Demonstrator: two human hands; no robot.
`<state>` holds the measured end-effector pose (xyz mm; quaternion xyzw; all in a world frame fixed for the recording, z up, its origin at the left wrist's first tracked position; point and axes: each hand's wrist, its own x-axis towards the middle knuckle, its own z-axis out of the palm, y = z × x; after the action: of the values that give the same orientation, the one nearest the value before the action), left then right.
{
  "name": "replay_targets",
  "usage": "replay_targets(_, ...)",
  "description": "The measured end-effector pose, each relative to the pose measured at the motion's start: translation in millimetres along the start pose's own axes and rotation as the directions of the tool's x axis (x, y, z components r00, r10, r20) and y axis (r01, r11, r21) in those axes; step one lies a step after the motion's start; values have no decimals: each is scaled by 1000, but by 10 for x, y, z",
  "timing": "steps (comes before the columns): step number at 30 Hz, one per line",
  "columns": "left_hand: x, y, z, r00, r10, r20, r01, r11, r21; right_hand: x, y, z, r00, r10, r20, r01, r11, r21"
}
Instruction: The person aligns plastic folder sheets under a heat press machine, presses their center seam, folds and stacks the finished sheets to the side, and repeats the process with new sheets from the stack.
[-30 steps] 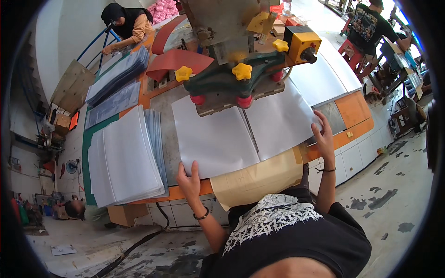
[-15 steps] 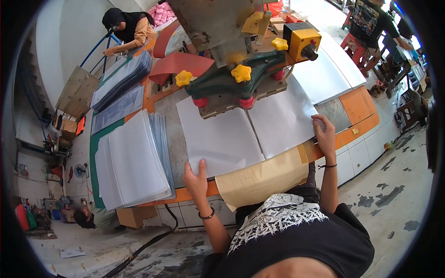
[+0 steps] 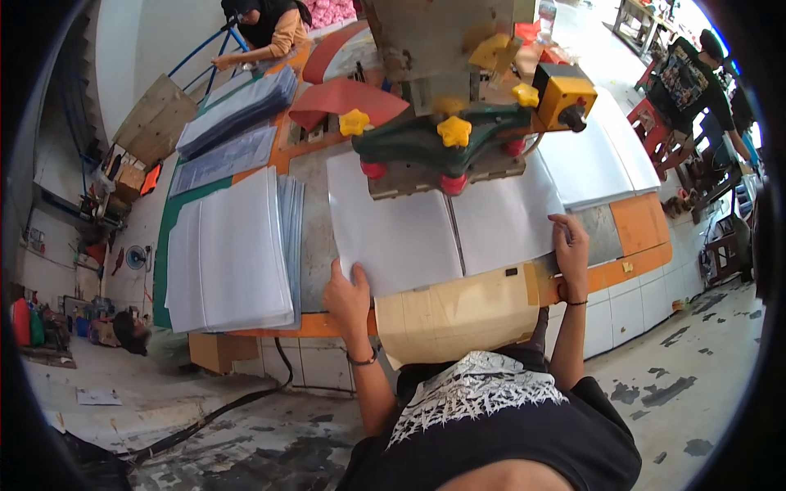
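Observation:
A wide white sheet, split by a dark seam down its middle, lies flat with its far part beneath a press head. At its near left corner my left hand is closed on the edge, thumb and forefinger showing and the other fingers partly hidden. My right hand pinches the right edge with bent fingers. The press has a dark green frame, yellow star knobs and red feet. Under the sheet's near edge, a tan board reaches toward my body. What lies beneath the press is hidden.
To the left stand a white sheet stack and bluish plastic sheets. More white sheets lie right of the press, near a yellow control box. One person works at the far left, another at the far right.
The white sheet has slid slightly away from me, farther under the press, both hands moving with it. More of the tan board shows. The whole view has shifted a little.

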<state>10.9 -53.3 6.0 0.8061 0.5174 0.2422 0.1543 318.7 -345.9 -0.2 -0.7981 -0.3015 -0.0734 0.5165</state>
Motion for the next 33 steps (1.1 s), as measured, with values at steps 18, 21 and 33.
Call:
replay_targets(18,160,-103,111,991,127,-48,-132,983,-125,-30,-126,-35,995,104,2,-104,994,-35)
replay_targets(21,140,-112,96,989,143,-27,-145,975,-169,-52,8,-7,986,111,-128,-94,987,131)
replay_targets(33,32,-51,57,984,176,-37,-180,966,-186,-4,-213,12,946,317,66,-323,936,137)
